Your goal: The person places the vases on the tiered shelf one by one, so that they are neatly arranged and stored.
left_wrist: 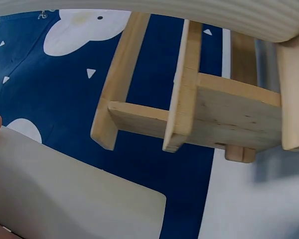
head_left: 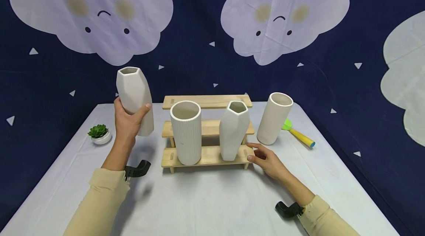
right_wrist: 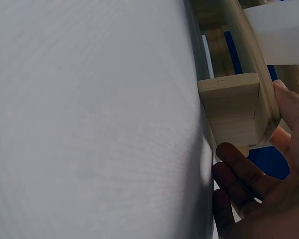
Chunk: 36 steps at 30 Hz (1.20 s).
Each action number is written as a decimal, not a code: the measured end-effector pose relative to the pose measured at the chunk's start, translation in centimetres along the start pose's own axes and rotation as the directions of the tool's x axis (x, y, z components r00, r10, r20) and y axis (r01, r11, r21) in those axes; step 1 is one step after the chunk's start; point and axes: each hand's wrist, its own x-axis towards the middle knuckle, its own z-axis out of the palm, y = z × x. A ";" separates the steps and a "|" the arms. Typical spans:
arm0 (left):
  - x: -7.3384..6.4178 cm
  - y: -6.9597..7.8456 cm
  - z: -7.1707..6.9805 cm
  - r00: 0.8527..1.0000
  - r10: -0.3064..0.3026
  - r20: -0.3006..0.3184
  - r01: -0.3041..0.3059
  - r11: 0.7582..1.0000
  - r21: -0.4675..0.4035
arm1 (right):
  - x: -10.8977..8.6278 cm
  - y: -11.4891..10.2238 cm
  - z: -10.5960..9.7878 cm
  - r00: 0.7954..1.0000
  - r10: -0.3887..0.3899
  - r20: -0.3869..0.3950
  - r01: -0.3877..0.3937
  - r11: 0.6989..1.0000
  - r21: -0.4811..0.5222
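My left hand (head_left: 127, 122) grips a white faceted vase (head_left: 134, 90) by its middle, holding it raised and slightly tilted left of the wooden stand (head_left: 210, 155). On the stand's lowest step are a white ribbed cylindrical vase (head_left: 187, 136) and, to its right, a second white faceted vase (head_left: 233, 131). My right hand (head_left: 270, 162) holds the right end of that step between thumb and forefinger. In the right wrist view its other fingers (right_wrist: 234, 181) curl loosely beside the stand's leg. The left wrist view shows the held vase's lower part (left_wrist: 79, 189).
Right of the stand, a white cylindrical vase (head_left: 273, 120) stands by a green-headed tool with a yellow handle (head_left: 301, 137). A small potted succulent (head_left: 99, 133) sits at the far left. White cloth covers the table (head_left: 199, 202); a dark blue cloud-patterned cloth (head_left: 196, 44) hangs behind.
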 end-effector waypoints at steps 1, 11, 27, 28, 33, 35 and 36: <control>0.0 0.1 0.0 1.000 0.003 0.004 -0.003 1.000 0.000 | 0.0 0.0 0.0 1.000 -0.001 0.002 0.001 1.000 0.002; 0.2 1.7 0.3 0.999 0.035 0.037 -0.036 0.999 0.029 | 0.0 0.1 0.0 1.000 -0.006 -0.007 0.007 1.000 0.008; 1.0 3.5 0.9 0.993 0.087 0.082 -0.088 0.996 0.002 | 0.1 0.2 0.0 1.000 -0.011 -0.006 0.011 1.000 0.005; 1.1 3.6 1.0 0.992 0.091 0.084 -0.091 0.996 0.001 | 0.1 0.2 0.0 1.000 -0.011 -0.006 0.011 1.000 0.005; 1.4 4.1 1.2 0.989 0.110 0.095 -0.111 0.994 -0.001 | 0.1 0.2 0.1 1.000 -0.013 -0.003 0.013 1.000 0.009; 1.6 4.2 1.3 0.987 0.123 0.099 -0.123 0.992 -0.007 | 0.1 0.1 0.1 1.000 -0.011 -0.003 0.011 1.000 0.010; 1.7 4.3 1.4 0.986 0.129 0.101 -0.129 0.992 -0.012 | 0.1 0.1 0.1 1.000 -0.009 -0.005 0.010 1.000 0.008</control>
